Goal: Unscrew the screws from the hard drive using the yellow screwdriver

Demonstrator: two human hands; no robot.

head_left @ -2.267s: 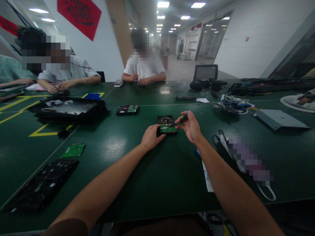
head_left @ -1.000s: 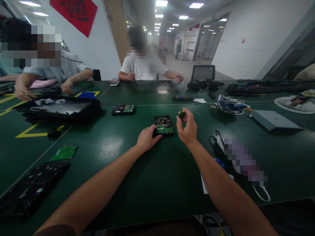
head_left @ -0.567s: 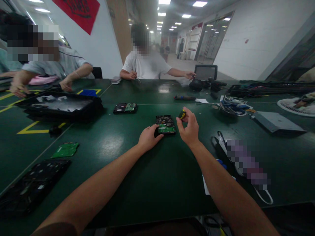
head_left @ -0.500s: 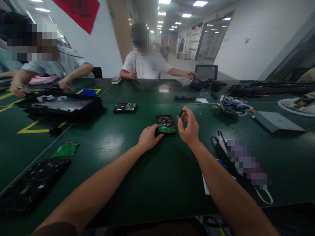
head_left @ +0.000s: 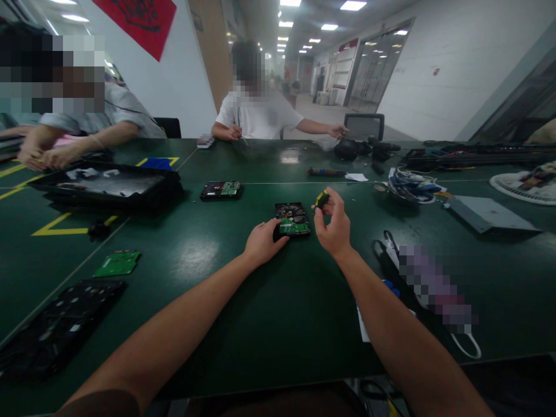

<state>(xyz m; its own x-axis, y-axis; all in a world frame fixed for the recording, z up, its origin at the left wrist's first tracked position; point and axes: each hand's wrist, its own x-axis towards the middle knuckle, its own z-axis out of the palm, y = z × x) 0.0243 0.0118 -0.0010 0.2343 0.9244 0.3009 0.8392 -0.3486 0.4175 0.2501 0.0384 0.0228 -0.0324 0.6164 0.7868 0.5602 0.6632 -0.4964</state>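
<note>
A hard drive [head_left: 292,212] with a green circuit board lies on the green table in front of me. My left hand [head_left: 263,242] grips its left edge, thumb along the near side and fingers over the board. Just right of the drive, my right hand [head_left: 332,226] pinches the yellow-and-black handle of a small screwdriver [head_left: 322,199] between thumb and fingers. The handle leans, and I cannot make out its tip. Behind and to the left sits another hard drive [head_left: 221,190], board side up.
A black tray [head_left: 174,188] stands at the left, with a loose green circuit board [head_left: 117,263] and a black part [head_left: 61,324] nearer me. A strap with a card [head_left: 434,286], grey box [head_left: 493,215] and cable bundle [head_left: 412,186] lie right. Two co-workers sit across the table.
The screwdriver handle has turned and shifted slightly in my right hand. My left hand and the hard drive stay put. At the left, a co-worker's hand has moved from the tray toward their other hand.
</note>
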